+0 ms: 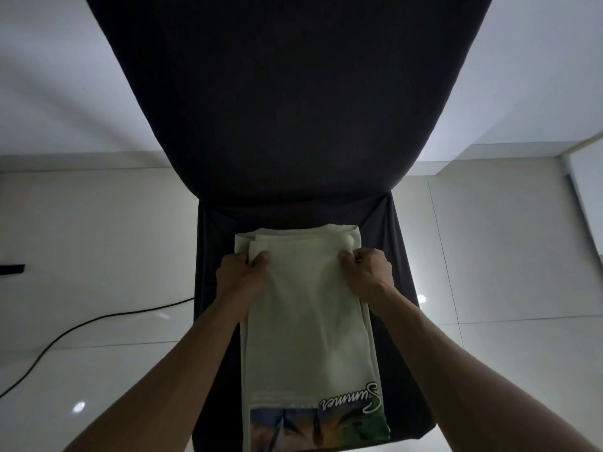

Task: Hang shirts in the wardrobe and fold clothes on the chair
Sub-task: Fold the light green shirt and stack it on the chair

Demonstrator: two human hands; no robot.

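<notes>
While you look down from head height, a dark fabric-covered chair [293, 125] fills the middle of the view, its tall backrest rising away from you and its seat directly below your arms. On that seat lies a pale cream T-shirt [310, 321], folded into a long narrow strip that runs from the base of the backrest toward you. The far end of the strip is doubled over on itself in soft layers. The near end shows a printed design: the word "Summer" in looping script, upside down from where you stand, above a colourful picture panel whose details are too dim to make out.

Both of your bare forearms reach in from the bottom corners. Your left hand [241, 272] grips the left edge of the shirt near its far end, fingers curled under the fabric and thumb pressed on top. Your right hand [365, 272] does the same on the right edge, knuckles up, fingers bunched round the cloth. The two hands sit level with each other, with the shirt stretched lightly between them.

Around the chair, the floor [98, 239] is glossy pale tile with small bright light reflections. A black cable [98, 321] curves across the tiles on your left. Plain white walls [49, 76] stand behind the chair.
</notes>
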